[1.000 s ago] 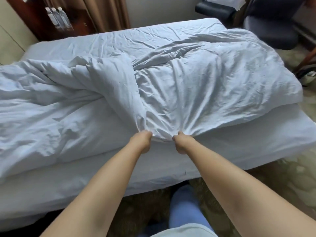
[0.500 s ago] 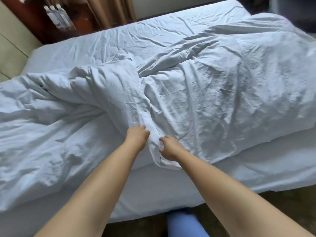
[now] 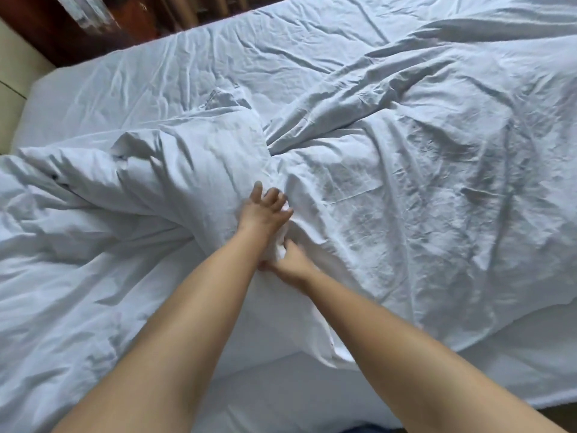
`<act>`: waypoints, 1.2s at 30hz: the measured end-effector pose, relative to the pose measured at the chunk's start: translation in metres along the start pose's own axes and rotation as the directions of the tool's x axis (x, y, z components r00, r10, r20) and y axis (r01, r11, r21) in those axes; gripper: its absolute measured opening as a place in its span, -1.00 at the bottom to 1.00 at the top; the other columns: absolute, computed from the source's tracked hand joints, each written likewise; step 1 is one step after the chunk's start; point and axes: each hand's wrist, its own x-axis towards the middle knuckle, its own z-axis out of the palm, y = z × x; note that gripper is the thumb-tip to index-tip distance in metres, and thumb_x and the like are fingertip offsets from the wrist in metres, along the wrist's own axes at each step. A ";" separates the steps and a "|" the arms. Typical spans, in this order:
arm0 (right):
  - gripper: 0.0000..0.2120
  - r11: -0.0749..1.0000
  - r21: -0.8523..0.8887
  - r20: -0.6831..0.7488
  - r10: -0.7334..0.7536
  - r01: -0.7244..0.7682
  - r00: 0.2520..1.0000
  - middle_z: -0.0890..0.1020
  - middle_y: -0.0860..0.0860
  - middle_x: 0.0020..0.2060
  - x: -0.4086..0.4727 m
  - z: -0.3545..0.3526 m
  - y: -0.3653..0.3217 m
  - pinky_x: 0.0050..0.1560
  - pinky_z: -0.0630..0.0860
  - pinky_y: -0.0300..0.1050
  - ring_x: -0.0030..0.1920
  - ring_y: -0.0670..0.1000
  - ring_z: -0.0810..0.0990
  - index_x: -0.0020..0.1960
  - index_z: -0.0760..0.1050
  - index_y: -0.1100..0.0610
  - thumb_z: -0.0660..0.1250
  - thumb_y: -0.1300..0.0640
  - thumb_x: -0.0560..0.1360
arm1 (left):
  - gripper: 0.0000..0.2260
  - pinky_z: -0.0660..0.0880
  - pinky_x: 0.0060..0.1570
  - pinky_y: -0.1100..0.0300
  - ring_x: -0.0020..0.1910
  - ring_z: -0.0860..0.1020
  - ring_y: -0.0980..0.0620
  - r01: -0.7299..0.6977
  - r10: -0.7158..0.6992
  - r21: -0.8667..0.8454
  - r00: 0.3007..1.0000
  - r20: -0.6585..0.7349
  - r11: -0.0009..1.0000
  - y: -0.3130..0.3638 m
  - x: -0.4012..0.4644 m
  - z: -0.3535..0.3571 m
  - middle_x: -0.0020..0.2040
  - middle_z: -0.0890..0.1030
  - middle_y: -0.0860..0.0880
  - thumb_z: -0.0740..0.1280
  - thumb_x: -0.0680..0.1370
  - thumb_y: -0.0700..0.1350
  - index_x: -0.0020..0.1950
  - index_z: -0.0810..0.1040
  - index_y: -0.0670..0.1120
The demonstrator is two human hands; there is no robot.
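Note:
A crumpled white duvet (image 3: 406, 189) lies spread over the bed (image 3: 281, 385), bunched into a thick fold at the left. My left hand (image 3: 263, 210) reaches over that fold with fingers spread and slightly bent, holding nothing. Just below it, my right hand (image 3: 288, 265) pinches a gathered ridge of the duvet cloth near the middle of the bed. Both forearms stretch in from the bottom of the head view.
The bare white sheet (image 3: 175, 67) shows on the far side of the mattress. Dark wooden furniture (image 3: 62, 29) stands behind the bed at the upper left, beside a pale wall (image 3: 12, 76). The mattress's near edge runs along the bottom.
My left hand has let go of the duvet edge and moved farther across the bed with fingers spread. The right hand keeps its grip. The camera has leaned closer over the bed.

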 end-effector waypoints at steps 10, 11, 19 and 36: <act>-0.75 0.889 -0.457 -0.050 -0.016 -0.009 0.999 0.63 0.07 -0.09 -0.012 0.056 -0.021 -0.12 0.50 -0.06 -0.07 0.11 0.59 -0.02 0.53 0.09 0.40 0.04 0.34 | -0.62 0.29 0.35 -0.02 0.39 0.37 -0.10 0.104 -0.181 0.298 0.952 0.246 0.949 -0.039 -0.003 0.060 0.39 0.42 -0.06 0.22 0.59 -0.09 0.42 0.38 -0.06; -0.74 0.864 -0.503 -0.057 -0.036 0.002 0.998 0.62 0.06 -0.10 -0.018 0.065 -0.028 -0.15 0.48 -0.08 -0.07 0.11 0.58 -0.02 0.53 0.10 0.39 0.03 0.34 | -0.65 0.40 0.25 0.01 0.32 0.45 -0.09 0.167 -0.235 0.266 0.940 0.246 0.949 -0.049 -0.014 0.066 0.32 0.49 -0.06 0.24 0.58 -0.16 0.37 0.44 -0.10; -0.81 0.560 -0.828 -0.022 -0.073 0.023 0.997 0.58 0.07 0.08 -0.063 0.150 -0.032 -0.06 0.38 -0.11 0.13 0.15 0.53 0.06 0.47 0.09 0.28 0.11 0.45 | -0.67 0.52 0.12 0.13 0.18 0.57 -0.03 0.141 -0.102 -0.032 0.838 0.536 0.989 -0.082 -0.142 0.188 0.26 0.55 -0.01 0.29 0.55 -0.15 0.32 0.50 -0.13; -0.57 0.358 -0.933 0.049 0.034 0.034 0.998 0.54 0.08 0.16 -0.151 0.173 0.051 -0.06 0.34 -0.15 0.12 0.14 0.52 0.32 0.29 0.02 0.25 0.16 0.46 | -0.09 0.43 0.25 0.08 0.37 0.39 -0.11 0.281 0.137 -0.702 0.869 0.475 0.654 0.055 -0.269 0.264 0.47 0.29 -0.16 0.46 0.42 -0.18 0.56 -0.09 -0.11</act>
